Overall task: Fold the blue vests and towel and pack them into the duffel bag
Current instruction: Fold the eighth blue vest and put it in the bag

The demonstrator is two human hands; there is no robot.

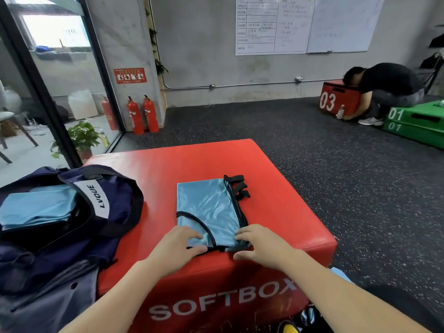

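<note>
Both hands, left hand (pixel 179 246) and right hand (pixel 260 245), pinch one folded shiny blue mesh vest (pixel 209 212) on the red foam box (pixel 276 188); one navy duffel bag (pixel 72 227) alongside.

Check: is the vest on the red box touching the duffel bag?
Apart. The head view shows bare red box top between the vest and the duffel bag.
</note>
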